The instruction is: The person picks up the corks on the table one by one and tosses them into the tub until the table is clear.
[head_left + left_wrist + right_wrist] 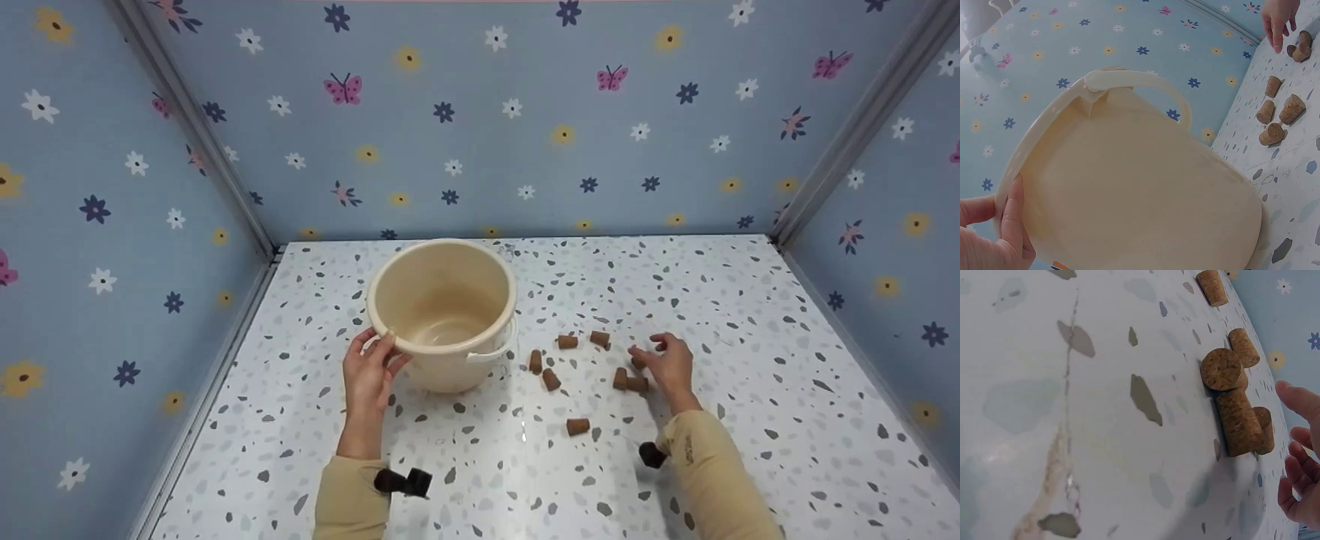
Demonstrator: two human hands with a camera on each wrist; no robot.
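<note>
A cream plastic bucket with a pale handle stands on the left half of the table. My left hand pinches its rim at the near left, the thumb on one side and fingers on the other, as the left wrist view also shows. To the right lie several tapered brown corks, loosely scattered. My right hand hovers over the rightmost cluster with loosely bent fingers and nothing between them. One cork shows partly beneath its fingertips, and a cork lies against others there.
The white speckled tabletop meets blue floral panels at the back and both sides, with grey metal strips at the corners. A black wrist mount sits on the left sleeve.
</note>
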